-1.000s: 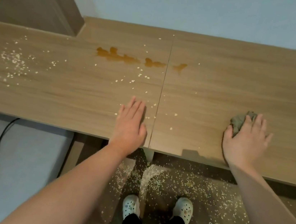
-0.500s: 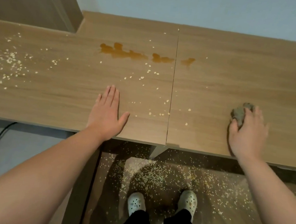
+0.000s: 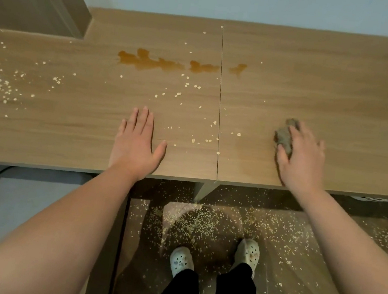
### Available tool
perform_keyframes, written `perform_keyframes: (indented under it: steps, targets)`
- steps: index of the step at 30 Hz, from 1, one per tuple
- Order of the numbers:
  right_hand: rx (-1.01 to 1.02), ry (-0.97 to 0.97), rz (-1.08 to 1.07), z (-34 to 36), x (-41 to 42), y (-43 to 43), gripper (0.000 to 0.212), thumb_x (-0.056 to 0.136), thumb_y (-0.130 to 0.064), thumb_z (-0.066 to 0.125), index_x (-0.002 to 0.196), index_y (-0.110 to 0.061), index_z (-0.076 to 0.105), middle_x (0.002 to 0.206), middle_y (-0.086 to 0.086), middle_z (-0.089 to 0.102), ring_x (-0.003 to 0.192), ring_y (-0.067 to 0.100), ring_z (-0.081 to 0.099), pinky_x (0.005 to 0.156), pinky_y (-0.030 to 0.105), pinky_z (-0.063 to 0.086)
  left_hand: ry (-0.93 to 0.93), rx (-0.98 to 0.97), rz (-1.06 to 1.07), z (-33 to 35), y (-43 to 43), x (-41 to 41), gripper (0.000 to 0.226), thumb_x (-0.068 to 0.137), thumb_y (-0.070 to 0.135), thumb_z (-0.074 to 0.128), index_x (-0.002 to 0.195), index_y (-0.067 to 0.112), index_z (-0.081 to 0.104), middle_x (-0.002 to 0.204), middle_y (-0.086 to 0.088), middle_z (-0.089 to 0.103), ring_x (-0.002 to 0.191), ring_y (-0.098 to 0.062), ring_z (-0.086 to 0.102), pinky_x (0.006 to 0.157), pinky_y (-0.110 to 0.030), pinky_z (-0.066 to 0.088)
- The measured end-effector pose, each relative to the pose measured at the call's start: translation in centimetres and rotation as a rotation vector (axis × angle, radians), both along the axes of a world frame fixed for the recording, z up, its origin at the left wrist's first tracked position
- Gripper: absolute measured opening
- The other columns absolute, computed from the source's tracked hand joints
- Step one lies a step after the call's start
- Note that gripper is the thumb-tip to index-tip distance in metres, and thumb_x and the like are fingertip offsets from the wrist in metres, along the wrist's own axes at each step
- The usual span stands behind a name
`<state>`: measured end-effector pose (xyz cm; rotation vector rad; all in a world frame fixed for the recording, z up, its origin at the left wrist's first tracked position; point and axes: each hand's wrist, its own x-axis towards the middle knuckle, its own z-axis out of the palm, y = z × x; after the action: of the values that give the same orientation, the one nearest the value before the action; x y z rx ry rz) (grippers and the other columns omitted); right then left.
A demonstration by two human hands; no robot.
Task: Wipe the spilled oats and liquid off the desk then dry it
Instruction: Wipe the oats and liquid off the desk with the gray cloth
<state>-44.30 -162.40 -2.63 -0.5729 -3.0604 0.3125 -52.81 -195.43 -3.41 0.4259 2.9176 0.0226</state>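
Oats [image 3: 179, 94] and brown liquid [image 3: 150, 62] lie beyond the flat, open-fingered left hand [image 3: 136, 144]; the right hand [image 3: 302, 158] grips a bunched cloth [image 3: 284, 136].

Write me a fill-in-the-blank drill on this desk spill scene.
The right hand holds a crumpled grey ____ against the desk.
The left hand lies ____ on the desk, holding nothing.
The brown liquid pools mostly on the ____ side of the seam.
Spilled oats also litter the ____ around the shoes.
Missing: cloth; flat; left; floor.
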Motion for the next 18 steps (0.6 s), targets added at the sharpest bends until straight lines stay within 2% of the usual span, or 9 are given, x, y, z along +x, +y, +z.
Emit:
perform_keyframes:
  steps: [2,3,5,8,10,12,13,15,18]
  targets:
    - [0.026,0.026,-0.297,-0.3,0.5,-0.8,0.056,0.1,-0.033,0.044,0.149,-0.009,0.035,0.159,0.012,0.027,0.146,0.028,0.024,0.12,0.052,0.015,0.0,0.003,0.005,-0.1,0.0,0.0,0.075,0.097,0.054,0.02,0.155,0.01,0.001,0.163,-0.007,-0.007,0.15,-0.022,-0.011,0.122,-0.04,-0.002]
    - [0.055,0.017,-0.356,-0.5,0.5,-2.2,0.058,0.099,-0.034,0.043,0.15,-0.008,0.033,0.159,0.013,0.025,0.147,0.028,0.023,0.12,0.053,0.016,0.002,0.004,0.006,-0.1,0.0,0.0,0.075,0.097,0.053,0.02,0.155,0.01,0.001,0.163,-0.007,-0.007,0.15,-0.022,-0.011,0.122,-0.04,-0.001]
    - [0.096,-0.034,-0.286,-0.8,0.2,-5.9,0.062,0.099,-0.038,0.036,0.153,-0.011,0.024,0.161,0.011,0.017,0.149,0.027,0.016,0.121,0.051,0.013,0.009,0.0,0.007,-0.1,0.0,0.1,0.074,0.098,0.053,0.02,0.155,0.01,0.001,0.163,-0.007,-0.007,0.15,-0.022,-0.011,0.122,-0.04,-0.001]
    - [0.134,-0.12,-0.051,-1.0,-0.1,-11.0,0.065,0.099,-0.044,0.023,0.154,-0.014,0.005,0.163,0.007,-0.003,0.151,0.023,-0.002,0.12,0.045,-0.001,0.013,-0.004,0.005,-0.2,0.0,-0.1,0.074,0.098,0.053,0.02,0.156,0.01,0.002,0.163,-0.007,-0.006,0.15,-0.022,-0.01,0.123,-0.041,0.0]
    - [0.127,-0.16,0.104,-0.9,0.1,-11.8,0.066,0.098,-0.047,0.018,0.152,-0.015,-0.002,0.162,0.006,-0.008,0.15,0.022,-0.007,0.118,0.043,-0.005,0.016,0.008,0.005,-0.2,0.0,0.0,0.073,0.098,0.052,0.021,0.156,0.01,0.004,0.163,-0.007,-0.004,0.15,-0.022,-0.009,0.123,-0.041,0.0]
    - [0.072,-0.115,0.189,-0.7,0.5,-9.8,0.064,0.098,-0.046,0.026,0.154,-0.018,0.011,0.163,0.004,0.002,0.15,0.02,0.001,0.119,0.043,-0.001,0.021,0.014,0.003,-0.3,0.0,0.1,0.073,0.099,0.052,0.022,0.156,0.01,0.005,0.163,-0.007,-0.003,0.15,-0.022,-0.008,0.123,-0.041,0.001]
    - [0.052,-0.07,0.162,-0.7,0.6,-8.3,0.062,0.098,-0.043,0.032,0.153,-0.018,0.021,0.163,0.003,0.01,0.15,0.019,0.008,0.12,0.045,0.003,0.02,0.016,0.002,-0.2,0.0,0.1,0.073,0.099,0.051,0.022,0.156,0.009,0.005,0.163,-0.007,-0.003,0.15,-0.022,-0.008,0.123,-0.041,0.001]
    - [0.043,0.003,-0.008,-0.9,0.5,-4.5,0.058,0.097,-0.039,0.039,0.15,-0.017,0.032,0.161,0.005,0.02,0.148,0.022,0.019,0.12,0.05,0.012,0.016,0.015,0.005,-0.2,0.0,0.0,0.073,0.098,0.051,0.022,0.156,0.01,0.004,0.164,-0.007,-0.004,0.15,-0.022,-0.008,0.123,-0.041,0.0]
    - [0.049,-0.009,-0.228,-0.9,-0.5,-1.2,0.059,0.099,-0.038,0.04,0.151,-0.011,0.031,0.16,0.01,0.021,0.148,0.027,0.019,0.12,0.052,0.016,0.014,-0.002,0.009,-0.1,0.1,0.1,0.074,0.096,0.051,0.018,0.156,0.01,0.002,0.164,-0.007,-0.005,0.15,-0.022,-0.01,0.123,-0.04,-0.001]
